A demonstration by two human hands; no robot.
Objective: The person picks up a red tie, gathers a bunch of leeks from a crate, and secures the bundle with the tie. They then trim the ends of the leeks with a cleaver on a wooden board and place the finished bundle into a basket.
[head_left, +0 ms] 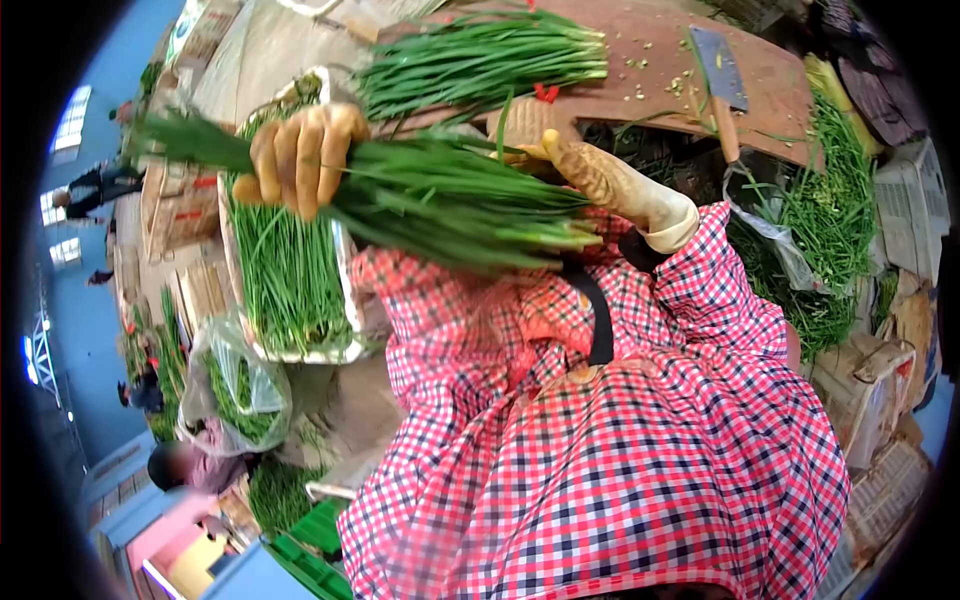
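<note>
Both hands wear stained yellowish gloves. My left hand (pixel 308 155) is closed round the leafy part of a bunch of garlic chives (pixel 430 200), its dark leaf tips sticking out to the left. At the pale stalk end, my right hand (pixel 625 185) holds the bunch with its thumb on top; its other fingers are mostly hidden. The bunch is raised in front of my checked smock and slightly blurred. Beyond it, another bunch of chives (pixel 480 65) lies on a reddish-brown board (pixel 650 95). A cleaver (pixel 720 75) with a wooden handle rests on the board's right side.
A white box (pixel 345 300) packed with chives stands at the left, beside a clear plastic bag (pixel 275 400) of greens. Loose green trimmings (pixel 825 210) are heaped at the right near a pale crate (pixel 910 195). Other people (pixel 200 460) are at the far left.
</note>
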